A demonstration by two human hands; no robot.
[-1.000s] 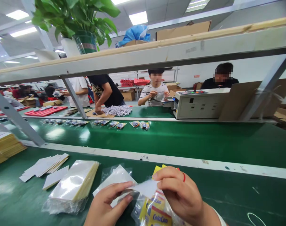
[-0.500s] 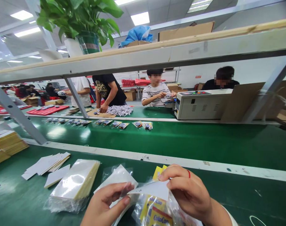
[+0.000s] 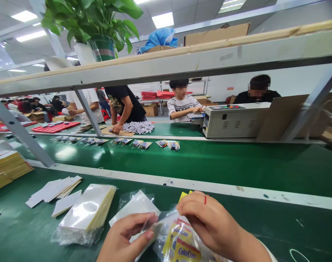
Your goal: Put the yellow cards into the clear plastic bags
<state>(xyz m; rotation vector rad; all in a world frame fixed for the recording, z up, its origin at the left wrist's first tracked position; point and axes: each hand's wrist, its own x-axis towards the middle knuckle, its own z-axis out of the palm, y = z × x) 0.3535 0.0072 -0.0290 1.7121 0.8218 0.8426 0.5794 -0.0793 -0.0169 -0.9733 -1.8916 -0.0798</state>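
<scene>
Where both hands (image 3: 166, 233) meet, clear bag (image 3: 179, 242) pinched between.

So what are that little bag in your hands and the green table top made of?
The bag looks like thin clear plastic film: glossy and crinkled, with the yellow ColaCao packets showing through. The green work surface seems to be a smooth rubbery or vinyl mat with a soft sheen reflecting the ceiling lights; exactly which, I cannot tell.

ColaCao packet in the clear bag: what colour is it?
Yellow with red-and-blue lettering; the ColaCao packet shows in the head view.
</scene>
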